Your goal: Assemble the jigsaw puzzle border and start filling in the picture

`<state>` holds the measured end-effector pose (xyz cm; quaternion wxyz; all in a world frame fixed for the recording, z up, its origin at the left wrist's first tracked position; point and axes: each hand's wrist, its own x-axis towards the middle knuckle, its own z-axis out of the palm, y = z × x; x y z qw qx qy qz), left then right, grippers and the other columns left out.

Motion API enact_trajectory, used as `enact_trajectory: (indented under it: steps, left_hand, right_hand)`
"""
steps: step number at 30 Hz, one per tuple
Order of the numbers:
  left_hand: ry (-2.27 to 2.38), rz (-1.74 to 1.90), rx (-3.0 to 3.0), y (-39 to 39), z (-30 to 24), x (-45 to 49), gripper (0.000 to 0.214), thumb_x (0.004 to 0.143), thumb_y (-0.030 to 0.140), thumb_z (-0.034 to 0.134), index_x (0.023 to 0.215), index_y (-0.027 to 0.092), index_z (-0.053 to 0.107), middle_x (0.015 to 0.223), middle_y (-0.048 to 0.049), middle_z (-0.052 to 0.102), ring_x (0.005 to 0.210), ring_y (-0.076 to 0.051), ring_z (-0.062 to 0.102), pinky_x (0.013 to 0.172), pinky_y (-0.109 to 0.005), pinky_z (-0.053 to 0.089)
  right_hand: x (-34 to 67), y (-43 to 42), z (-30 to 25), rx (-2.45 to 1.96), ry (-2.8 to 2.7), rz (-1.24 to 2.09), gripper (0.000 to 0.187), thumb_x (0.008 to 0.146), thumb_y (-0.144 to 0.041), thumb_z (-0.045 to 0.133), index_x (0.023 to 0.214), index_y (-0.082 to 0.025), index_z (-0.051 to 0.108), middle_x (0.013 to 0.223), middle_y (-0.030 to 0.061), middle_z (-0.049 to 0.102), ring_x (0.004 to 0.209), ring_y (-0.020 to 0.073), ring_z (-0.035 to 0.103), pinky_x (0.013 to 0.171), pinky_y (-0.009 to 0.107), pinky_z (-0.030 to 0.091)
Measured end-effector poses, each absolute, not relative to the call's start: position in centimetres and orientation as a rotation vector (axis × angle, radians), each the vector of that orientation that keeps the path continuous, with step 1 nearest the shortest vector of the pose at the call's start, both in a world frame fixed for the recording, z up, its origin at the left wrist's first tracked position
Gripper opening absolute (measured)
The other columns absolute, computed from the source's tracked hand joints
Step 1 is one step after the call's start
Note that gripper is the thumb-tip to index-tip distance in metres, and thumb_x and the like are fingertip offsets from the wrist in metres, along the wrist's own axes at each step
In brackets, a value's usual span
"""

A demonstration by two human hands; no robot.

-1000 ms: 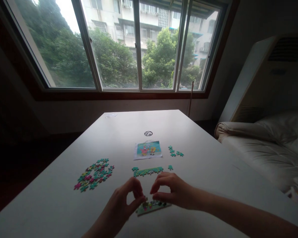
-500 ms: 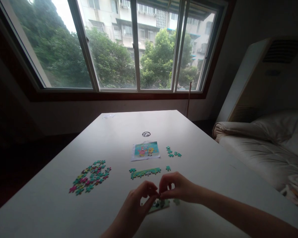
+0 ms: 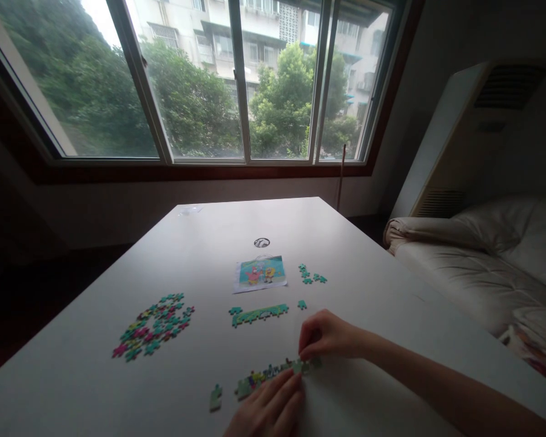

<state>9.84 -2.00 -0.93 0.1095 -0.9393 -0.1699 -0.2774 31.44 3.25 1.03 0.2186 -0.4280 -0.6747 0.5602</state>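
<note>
Lowered to the white counter (image 3: 368, 285) since a moment ago, your left hand (image 3: 266, 409) rests released, fingertips on the teal strip of joined cardboard puzzle pieces (image 3: 262, 377); your right hand (image 3: 330, 337) pinches its right end.

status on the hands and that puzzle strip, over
Left hand open, fingertips on joined strip. Right hand pinching the strip's right end. One loose piece lies apart off its left end.
</note>
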Motion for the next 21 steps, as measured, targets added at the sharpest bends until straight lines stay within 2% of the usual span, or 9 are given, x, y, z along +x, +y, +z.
enact_trajectory:
  steps: [21]
  left_hand:
    - [-0.513,-0.815,-2.797,-2.29,-1.21,10.0,0.027,0.08,0.006,0.041,0.101,0.012,0.056,0.104,-0.0085,0.066,0.097,-0.019,0.062,0.081,-0.025,0.054]
  right_hand:
    - [30.61,2.83,1.23,-1.298,-2.006,1.297,0.011,0.059,-0.012,0.068,0.07,-0.012,0.071,0.056,-0.0014,0.062,0.052,0.0086,0.052,0.05,0.017,0.04]
